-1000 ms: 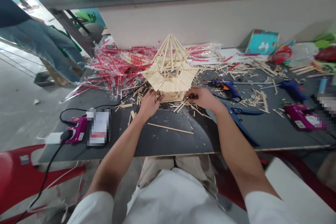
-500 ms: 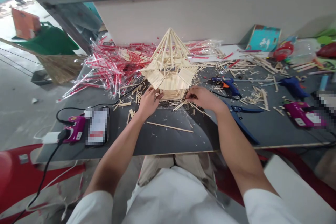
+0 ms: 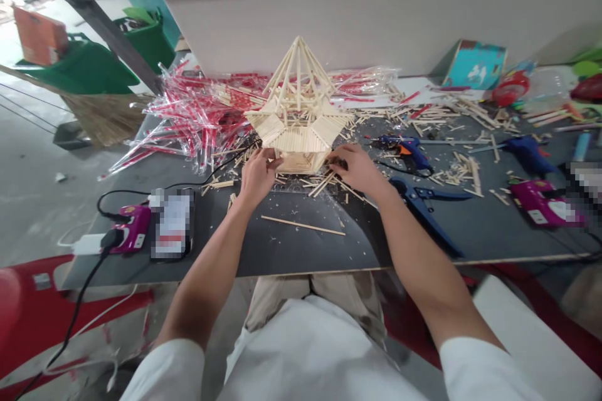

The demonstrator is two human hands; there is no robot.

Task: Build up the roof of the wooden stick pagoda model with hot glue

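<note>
A pavilion-like model made of pale wooden sticks point(image 3: 295, 139) stands upright, with an open pointed frame on top and flat slatted panels flaring out below. My left hand point(image 3: 258, 174) grips its lower left side, fingers curled under the panel edge. At the lower right side, my right hand point(image 3: 361, 170) has its fingers bent around the model's edge; the fingertips are partly hidden. Loose stick pieces point(image 3: 324, 184) lie under and beside my right hand. One long thin stick point(image 3: 303, 225) rests on the dark table point(image 3: 291, 254) in front of the model.
Plastic wrappers with red strips point(image 3: 202, 116) pile up at back left. To the right lie a blue glue gun point(image 3: 411, 151), blue-handled cutters point(image 3: 427, 210) and another glue gun point(image 3: 527, 155). A phone point(image 3: 173, 225) and purple power strip point(image 3: 132, 229) sit at left, with trailing cords.
The model has shifted slightly left and turned a little, both hands moving with it. My view has moved slightly too. The loose stick and tools lie as before.
</note>
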